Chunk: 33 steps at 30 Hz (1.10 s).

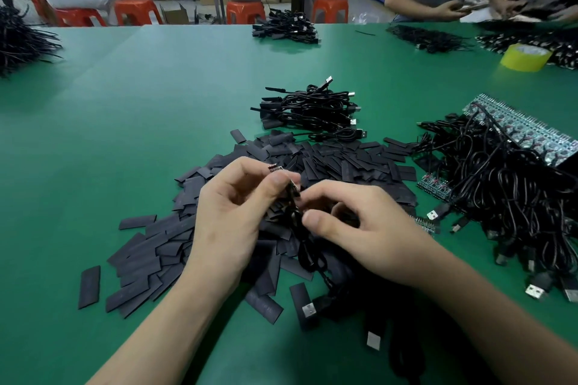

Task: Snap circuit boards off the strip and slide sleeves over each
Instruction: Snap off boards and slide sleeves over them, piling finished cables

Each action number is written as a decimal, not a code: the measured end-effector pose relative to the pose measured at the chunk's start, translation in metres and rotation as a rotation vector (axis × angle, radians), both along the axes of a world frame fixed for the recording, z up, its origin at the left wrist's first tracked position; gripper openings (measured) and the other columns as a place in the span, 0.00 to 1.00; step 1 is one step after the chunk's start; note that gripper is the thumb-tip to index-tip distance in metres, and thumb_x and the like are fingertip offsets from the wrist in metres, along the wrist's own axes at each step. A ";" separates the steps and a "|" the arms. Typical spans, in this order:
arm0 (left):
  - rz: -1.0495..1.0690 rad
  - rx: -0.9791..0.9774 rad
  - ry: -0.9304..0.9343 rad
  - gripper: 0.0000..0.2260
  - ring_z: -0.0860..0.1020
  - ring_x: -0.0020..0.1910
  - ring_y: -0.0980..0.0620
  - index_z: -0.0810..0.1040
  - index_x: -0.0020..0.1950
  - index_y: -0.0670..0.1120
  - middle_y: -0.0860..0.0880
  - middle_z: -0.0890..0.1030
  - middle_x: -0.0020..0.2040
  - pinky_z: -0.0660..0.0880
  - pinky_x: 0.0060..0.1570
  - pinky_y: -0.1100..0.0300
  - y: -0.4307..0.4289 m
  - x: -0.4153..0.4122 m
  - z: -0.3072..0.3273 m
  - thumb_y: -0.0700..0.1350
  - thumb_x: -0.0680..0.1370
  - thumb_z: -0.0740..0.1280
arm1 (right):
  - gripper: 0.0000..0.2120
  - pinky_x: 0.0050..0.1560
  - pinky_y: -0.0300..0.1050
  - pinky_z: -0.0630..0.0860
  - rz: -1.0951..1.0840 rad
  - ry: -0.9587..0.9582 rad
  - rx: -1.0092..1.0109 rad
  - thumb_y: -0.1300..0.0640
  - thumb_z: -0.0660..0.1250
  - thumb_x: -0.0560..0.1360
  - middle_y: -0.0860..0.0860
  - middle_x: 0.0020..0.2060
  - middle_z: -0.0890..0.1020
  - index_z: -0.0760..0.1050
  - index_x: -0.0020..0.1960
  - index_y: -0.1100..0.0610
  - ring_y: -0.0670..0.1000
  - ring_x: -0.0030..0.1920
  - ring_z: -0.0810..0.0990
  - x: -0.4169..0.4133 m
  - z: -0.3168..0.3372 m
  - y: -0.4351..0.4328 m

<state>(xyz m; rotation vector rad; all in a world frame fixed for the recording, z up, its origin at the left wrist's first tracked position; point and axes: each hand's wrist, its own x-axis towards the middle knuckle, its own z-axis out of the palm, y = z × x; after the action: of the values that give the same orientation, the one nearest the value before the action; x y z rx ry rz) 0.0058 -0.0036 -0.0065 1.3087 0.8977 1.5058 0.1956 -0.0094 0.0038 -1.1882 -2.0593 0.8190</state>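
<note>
Above the sleeve pile (344, 162), the left hand (231, 212) pinches a circuit board (276, 169), the right hand (366, 228) pinches its cable (305, 247); a skewed pull could strain the joint.

Yellow tape roll (525, 57), orange stools (330, 9)

counter (125, 134): green mat, smooth and matt | sleeves (150, 247): black plastic, flat, dull | cables (312, 106): black, rubbery, a bit shiny | plugs (534, 291): bright bare metal | board strip (531, 137): blue-green, hard, with shiny metal pins | tape roll (522, 61): yellow, glossy | stools (137, 11): red plastic, smooth
</note>
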 end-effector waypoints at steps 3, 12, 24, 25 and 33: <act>0.025 0.044 0.058 0.04 0.85 0.54 0.47 0.83 0.40 0.56 0.49 0.87 0.52 0.80 0.55 0.55 0.004 -0.001 -0.003 0.49 0.73 0.76 | 0.04 0.40 0.30 0.71 -0.011 0.037 0.051 0.46 0.68 0.78 0.39 0.40 0.83 0.79 0.51 0.43 0.38 0.39 0.79 -0.009 -0.004 -0.003; 0.010 0.167 0.698 0.08 0.82 0.48 0.57 0.86 0.50 0.54 0.58 0.85 0.45 0.76 0.49 0.61 0.013 -0.024 -0.004 0.53 0.79 0.67 | 0.11 0.38 0.47 0.82 0.061 0.840 -0.323 0.53 0.61 0.81 0.56 0.36 0.83 0.79 0.44 0.53 0.56 0.33 0.84 0.002 0.008 0.003; -0.134 0.271 1.144 0.10 0.78 0.50 0.57 0.86 0.49 0.57 0.60 0.82 0.46 0.76 0.55 0.49 0.013 -0.043 -0.001 0.41 0.74 0.75 | 0.11 0.31 0.46 0.65 -0.285 -0.090 0.257 0.39 0.57 0.81 0.47 0.30 0.76 0.69 0.46 0.45 0.48 0.28 0.70 0.023 -0.005 0.011; -0.120 0.277 1.132 0.10 0.79 0.50 0.57 0.87 0.49 0.56 0.60 0.82 0.46 0.76 0.54 0.50 0.014 -0.043 -0.002 0.41 0.75 0.75 | 0.11 0.31 0.46 0.65 -0.286 -0.134 0.231 0.37 0.57 0.80 0.46 0.32 0.78 0.69 0.48 0.43 0.47 0.28 0.71 0.022 -0.007 0.011; -0.051 0.132 0.638 0.09 0.83 0.44 0.55 0.85 0.51 0.52 0.53 0.86 0.44 0.77 0.47 0.65 0.007 -0.024 -0.004 0.38 0.78 0.73 | 0.17 0.34 0.45 0.68 -0.148 0.007 0.059 0.39 0.66 0.77 0.52 0.34 0.78 0.79 0.45 0.52 0.47 0.32 0.74 0.010 -0.012 0.009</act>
<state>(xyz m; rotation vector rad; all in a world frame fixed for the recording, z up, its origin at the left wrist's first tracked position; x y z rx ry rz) -0.0186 0.0039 -0.0100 1.9463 1.1568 1.1261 0.2058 -0.0008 -0.0082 -1.2857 -1.9498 0.6866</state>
